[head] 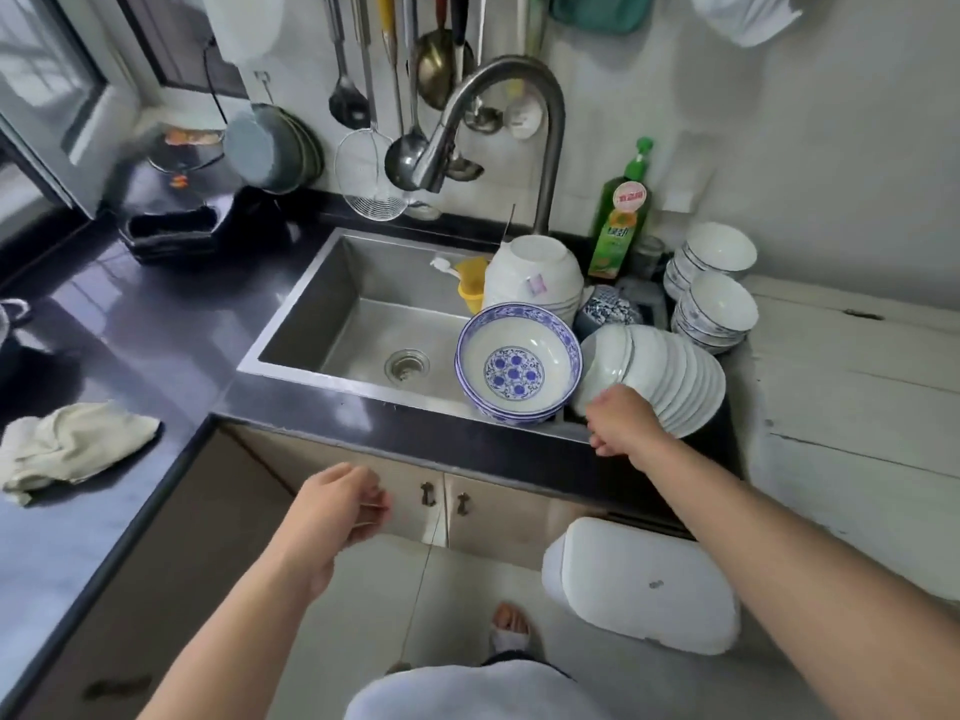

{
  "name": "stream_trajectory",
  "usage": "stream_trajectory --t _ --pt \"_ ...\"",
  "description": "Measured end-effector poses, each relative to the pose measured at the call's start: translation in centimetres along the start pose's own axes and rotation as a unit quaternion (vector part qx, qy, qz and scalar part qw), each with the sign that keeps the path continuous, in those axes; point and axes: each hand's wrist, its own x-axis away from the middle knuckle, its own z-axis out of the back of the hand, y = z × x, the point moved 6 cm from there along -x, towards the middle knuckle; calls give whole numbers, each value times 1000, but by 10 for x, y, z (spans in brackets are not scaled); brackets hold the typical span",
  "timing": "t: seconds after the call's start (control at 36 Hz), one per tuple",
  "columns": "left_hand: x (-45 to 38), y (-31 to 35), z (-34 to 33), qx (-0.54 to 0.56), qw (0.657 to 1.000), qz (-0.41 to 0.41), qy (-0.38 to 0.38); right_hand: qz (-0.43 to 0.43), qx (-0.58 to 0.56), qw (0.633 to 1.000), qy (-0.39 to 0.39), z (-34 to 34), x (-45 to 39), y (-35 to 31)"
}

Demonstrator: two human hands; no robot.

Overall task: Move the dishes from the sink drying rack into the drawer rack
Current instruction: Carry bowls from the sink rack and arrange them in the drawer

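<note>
Nearest me, at six o'clock, my foot stands on the pale floor. At four o'clock sits a white bin, its lid closed. My left hand hangs in front of the cupboard doors below the sink, fingers loosely curled and holding nothing. My right hand reaches to two o'clock and rests against the near end of a row of white plates standing on edge at the right side of the sink; the fingers are curled, but I cannot tell whether they actually grip a plate. Just beside the plates at their nine o'clock lie stacked blue-patterned bowls, tilted so the inside faces me. Behind those, at twelve o'clock, stands a pile of upturned white bowls with a yellow cup next to it. The steel sink is set in the dark bench, where a crumpled cloth lies at nine o'clock. Farther back at one o'clock, two stacks of small bowls stand beside a green soap bottle. The tap arches over the sink, and ladles hang on the wall behind.
</note>
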Motion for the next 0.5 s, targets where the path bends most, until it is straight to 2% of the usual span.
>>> stream_trajectory --t 0.11,0.19,0.31,0.5 --pt "-2 -6 -2 28 998 11 51 86 123 988 48 14 -50 -51" --pt "-6 -10 -3 53 992 18 112 119 202 970 62 15 -89 -74" --pt "-9 -16 -5 79 979 35 183 118 288 950 7 4 -123 -79" --pt "-6 -28 -5 86 970 67 216 138 363 920 -54 -3 -145 -81"
